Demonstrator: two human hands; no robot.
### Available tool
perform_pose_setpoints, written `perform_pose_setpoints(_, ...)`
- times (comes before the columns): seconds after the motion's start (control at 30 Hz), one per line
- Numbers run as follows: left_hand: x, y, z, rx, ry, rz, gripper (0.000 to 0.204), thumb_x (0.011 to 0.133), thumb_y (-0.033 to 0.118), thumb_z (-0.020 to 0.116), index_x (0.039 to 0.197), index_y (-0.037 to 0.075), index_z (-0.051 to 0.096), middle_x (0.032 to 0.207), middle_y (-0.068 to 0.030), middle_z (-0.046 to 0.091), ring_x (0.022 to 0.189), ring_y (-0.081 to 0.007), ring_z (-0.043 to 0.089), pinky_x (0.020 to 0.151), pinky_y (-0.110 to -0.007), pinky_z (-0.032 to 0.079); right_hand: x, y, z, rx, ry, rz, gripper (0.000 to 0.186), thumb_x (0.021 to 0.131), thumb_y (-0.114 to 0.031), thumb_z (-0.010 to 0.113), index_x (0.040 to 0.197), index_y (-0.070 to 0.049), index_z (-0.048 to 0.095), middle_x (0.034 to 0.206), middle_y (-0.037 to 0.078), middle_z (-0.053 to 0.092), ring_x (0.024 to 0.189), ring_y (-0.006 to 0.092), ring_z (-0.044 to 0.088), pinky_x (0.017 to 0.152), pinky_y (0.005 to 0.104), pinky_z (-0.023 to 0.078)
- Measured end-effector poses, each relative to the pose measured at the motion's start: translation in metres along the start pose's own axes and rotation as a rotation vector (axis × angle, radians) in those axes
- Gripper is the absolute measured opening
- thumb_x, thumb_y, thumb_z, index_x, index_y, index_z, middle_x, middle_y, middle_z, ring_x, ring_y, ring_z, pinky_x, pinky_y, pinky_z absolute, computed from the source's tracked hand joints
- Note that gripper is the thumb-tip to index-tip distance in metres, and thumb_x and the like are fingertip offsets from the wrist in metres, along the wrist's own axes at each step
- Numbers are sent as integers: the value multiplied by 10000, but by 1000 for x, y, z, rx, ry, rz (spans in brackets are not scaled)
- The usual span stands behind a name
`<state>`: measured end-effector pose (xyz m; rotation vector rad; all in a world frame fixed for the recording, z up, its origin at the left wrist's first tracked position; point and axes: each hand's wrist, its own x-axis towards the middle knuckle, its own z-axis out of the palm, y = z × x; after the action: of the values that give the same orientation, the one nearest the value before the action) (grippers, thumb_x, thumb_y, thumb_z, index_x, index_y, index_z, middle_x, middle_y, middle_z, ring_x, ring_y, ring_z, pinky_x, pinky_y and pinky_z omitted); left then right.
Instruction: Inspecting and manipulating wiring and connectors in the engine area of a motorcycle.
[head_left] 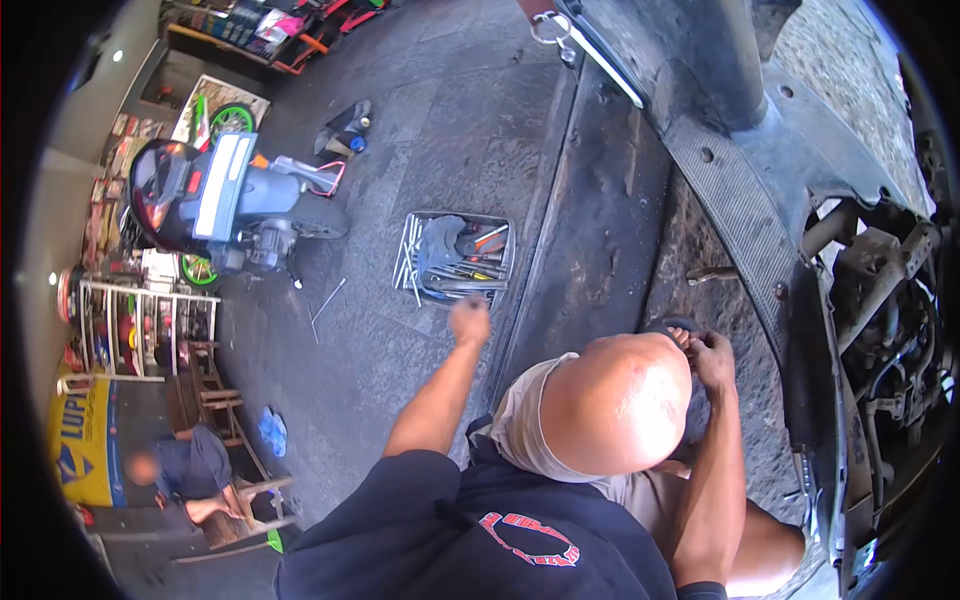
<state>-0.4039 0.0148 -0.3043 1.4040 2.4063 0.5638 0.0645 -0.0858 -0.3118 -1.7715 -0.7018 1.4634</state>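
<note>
A rectangular metal tray [513, 232] of hand tools lies on the dark floor ahead of me. Long silver tools [407, 262] lean along its left side, and an orange-handled tool [490, 237] lies at its right. My left hand [470, 321] is at the tray's near edge with its fingers curled closed; whatever they may hold is hidden. Beside my bent knee, my right hand [711, 360] is low, next to my foot [681, 336]. Its fingers are bent together, and I cannot make out anything in them. The dark body panel [735, 185] of a partly stripped motorcycle rises at my right.
Exposed frame and engine parts [880, 290] fill the far right. A scooter [235, 195] stands at the left. A thin metal rod [328, 310] and a blue plastic bag [272, 431] lie on the floor. Another person [200, 465] sits by a wooden bench [225, 535] at lower left.
</note>
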Motion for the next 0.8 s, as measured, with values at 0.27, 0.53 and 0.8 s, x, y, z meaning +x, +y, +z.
perform_pose_setpoints(0.27,179,-50,23,208,-133,-282,372,847,252,702,1045,-57,764,1112,-281,744,1071,-433,724,933,-488,553,-15,15,-8,-43,129,126,262,983,-172,616,1070,64,690,779,102,684,646,170,636,591,324,506)
perform_pose_setpoints(0.53,190,-46,101,-48,-233,-707,163,904,54,639,744,47,605,585,-29,535,407,-114,441,353,-294,295,-35,20,-20,-222,201,142,287,981,-177,610,1057,87,693,794,128,705,667,188,662,626,338,532)
perform_pose_setpoints(0.8,158,-3,17,-441,-138,-806,255,999,138,514,754,105,577,608,-4,564,438,-91,472,379,-255,353,-24,27,-4,-221,155,117,293,969,-184,626,1039,87,708,784,133,716,671,187,665,639,349,533)
